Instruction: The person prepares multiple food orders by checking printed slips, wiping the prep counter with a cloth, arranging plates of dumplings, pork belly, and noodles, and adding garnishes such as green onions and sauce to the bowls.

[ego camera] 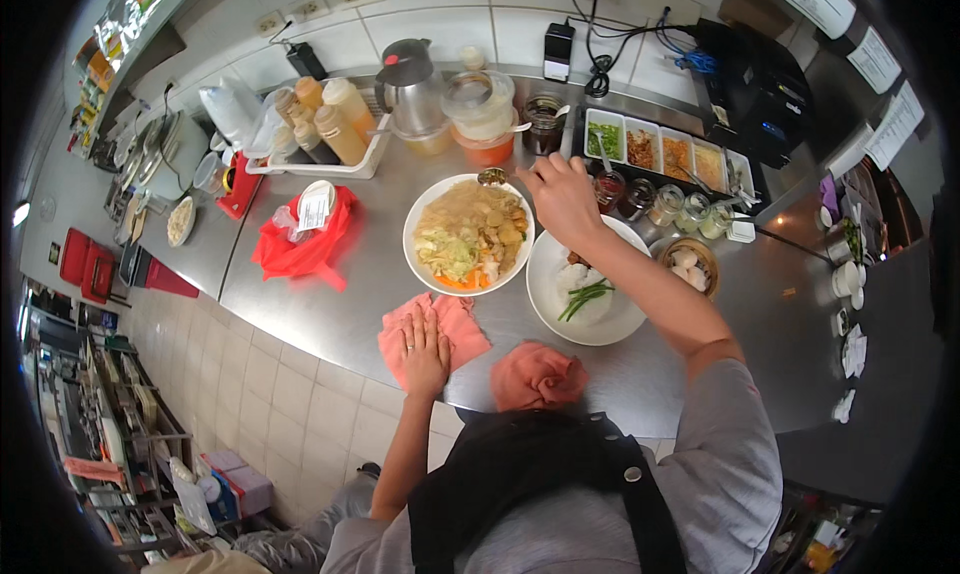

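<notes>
My right hand (pixel 559 199) grips a metal spoon (pixel 493 176), its bowl over the far right rim of a white bowl (pixel 411 255) of noodles or soup with cabbage and carrot. Flat on a pink cloth (pixel 469 334) lies my left hand (pixel 424 351), a ring on one finger. Beneath my right forearm sits a second white bowl (pixel 541 304) with rice (pixel 574 276), green beans (pixel 585 298) and some brown food partly covered by the arm. A crumpled pink cloth (pixel 538 377) rests at the counter's near edge.
Beyond the bowls stand a topping tray (pixel 645 170), jars (pixel 666 205), a dark jar (pixel 544 124), a stacked tub (pixel 480 105), a steel jug (pixel 416 86) and a basket of squeeze bottles (pixel 367 165). A red plastic bag (pixel 285 251) lies left, a bamboo steamer (pixel 712 263) right. Part of another person (pixel 300 548) shows lower left.
</notes>
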`<state>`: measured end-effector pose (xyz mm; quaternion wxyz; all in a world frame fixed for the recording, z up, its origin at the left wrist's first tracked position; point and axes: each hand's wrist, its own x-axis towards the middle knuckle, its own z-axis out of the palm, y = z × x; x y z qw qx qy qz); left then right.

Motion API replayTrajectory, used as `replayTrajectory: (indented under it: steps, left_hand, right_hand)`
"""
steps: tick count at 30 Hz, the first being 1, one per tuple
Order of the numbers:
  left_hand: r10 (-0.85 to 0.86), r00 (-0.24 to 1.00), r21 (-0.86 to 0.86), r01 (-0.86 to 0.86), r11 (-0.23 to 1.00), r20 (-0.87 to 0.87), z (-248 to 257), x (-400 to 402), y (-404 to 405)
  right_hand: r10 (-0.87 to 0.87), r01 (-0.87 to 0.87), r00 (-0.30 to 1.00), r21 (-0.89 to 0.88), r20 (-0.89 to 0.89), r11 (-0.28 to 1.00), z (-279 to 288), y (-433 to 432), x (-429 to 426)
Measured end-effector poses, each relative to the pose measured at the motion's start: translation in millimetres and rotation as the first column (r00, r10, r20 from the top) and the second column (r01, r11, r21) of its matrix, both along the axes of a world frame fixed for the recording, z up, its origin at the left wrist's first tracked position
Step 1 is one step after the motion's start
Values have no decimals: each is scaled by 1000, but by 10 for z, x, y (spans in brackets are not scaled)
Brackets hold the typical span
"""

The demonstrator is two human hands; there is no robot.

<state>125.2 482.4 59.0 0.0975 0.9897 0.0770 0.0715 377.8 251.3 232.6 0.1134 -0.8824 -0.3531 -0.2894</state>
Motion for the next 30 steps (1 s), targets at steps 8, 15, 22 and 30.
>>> replayTrajectory:
  steps: [8, 15, 22, 30]
  left_hand:
    - [-18, 999, -3, 18, 1000, -33, -16, 3, -1]
    - [-22, 999, 18, 23, 1000, -38, 10, 51, -43]
    - [14, 998, 30, -12, 999, -69, -15, -8, 3]
    - [13, 997, 28, -11, 1000, -76, 32, 9, -11]
  right_hand:
    - [-687, 710, 702, 101, -188, 697, -179, -1403, 766]
    - [-848, 811, 431, -280, -309, 514, -765, -1916, 1388]
    - [-537, 493, 707, -223, -460, 841, -770, -857, 1584]
    - [-692, 569, 692, -435, -206, 698, -831, -810, 1833]
